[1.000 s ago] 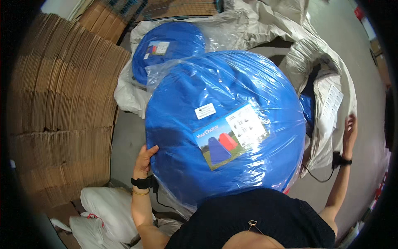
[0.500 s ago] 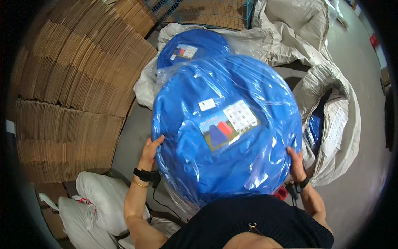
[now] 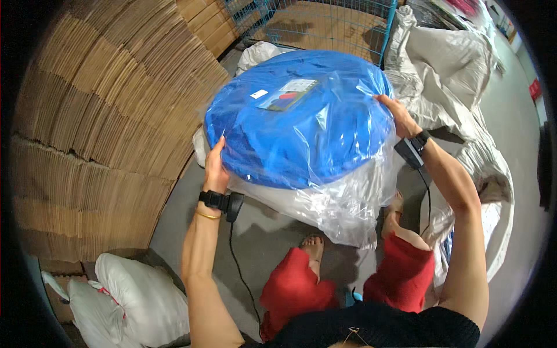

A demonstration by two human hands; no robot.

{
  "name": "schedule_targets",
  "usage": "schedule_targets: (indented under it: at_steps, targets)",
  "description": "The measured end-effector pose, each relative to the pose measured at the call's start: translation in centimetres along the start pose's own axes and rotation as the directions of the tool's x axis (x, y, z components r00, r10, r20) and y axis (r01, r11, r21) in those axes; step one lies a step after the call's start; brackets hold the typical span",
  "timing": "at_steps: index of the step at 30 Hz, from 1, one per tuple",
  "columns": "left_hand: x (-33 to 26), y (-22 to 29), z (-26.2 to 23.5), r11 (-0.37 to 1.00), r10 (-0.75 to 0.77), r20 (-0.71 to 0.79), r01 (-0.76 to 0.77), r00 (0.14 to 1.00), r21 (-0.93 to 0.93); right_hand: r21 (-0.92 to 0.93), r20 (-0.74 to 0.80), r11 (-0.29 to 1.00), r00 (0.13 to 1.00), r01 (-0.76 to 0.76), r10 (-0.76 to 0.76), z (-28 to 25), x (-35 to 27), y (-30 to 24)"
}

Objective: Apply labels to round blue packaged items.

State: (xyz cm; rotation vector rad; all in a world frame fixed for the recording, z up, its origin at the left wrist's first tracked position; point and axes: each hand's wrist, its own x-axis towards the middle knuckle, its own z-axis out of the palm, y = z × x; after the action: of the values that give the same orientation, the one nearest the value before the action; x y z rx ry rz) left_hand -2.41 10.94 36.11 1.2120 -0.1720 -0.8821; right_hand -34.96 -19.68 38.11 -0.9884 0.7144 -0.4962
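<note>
Blue round bag in clear plastic [image 3: 296, 124] up in the air, above the grey floor [image 3: 267, 232]. Left hand [image 3: 215, 168] clamped on its near-left rim, right hand [image 3: 397, 113] gripping the right edge. Not yet set down.

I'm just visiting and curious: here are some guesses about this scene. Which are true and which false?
1. Both hands grip the blue round bag: true; left hand, right hand, blue round bag.
2. The bag is bare of wrapping: false; clear plastic film covers it.
3. Flattened cardboard is stacked on the left: true.
4. The wire cage is red: false; it is blue.
</note>
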Motion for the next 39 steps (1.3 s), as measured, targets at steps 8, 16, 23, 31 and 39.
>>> schedule_targets:
  at_steps: [8,16,23,31,39]
  targets:
    - [14.4,-14.3,-6.5,0.955,-0.128,-0.046,0.111,0.991,-0.275,-0.310,-0.018,0.951,1.000,0.007,-0.013,-3.4,14.9,7.9]
    - [19.3,-21.6,-8.5,0.986,-0.137,-0.264,0.105,0.955,-0.133,-0.586,-0.095,0.777,0.972,-0.229,0.215,-10.1,19.0,18.9]
    - [20.0,-18.7,-9.6,0.979,-0.186,-0.300,0.152,0.935,-0.135,-0.549,-0.104,0.835,0.986,0.051,-0.128,-14.2,20.2,16.7]
    - [17.7,-18.0,-9.9,0.780,0.467,-0.384,-0.167,0.796,0.603,-0.992,-0.109,0.113,0.878,-0.063,-0.466,-14.9,14.2,17.8]
    - [12.4,-24.7,-2.5,0.999,-0.042,-0.441,0.036,0.896,-0.021,-0.907,0.239,-0.251,0.903,0.339,0.356,-13.7,10.9,25.9]
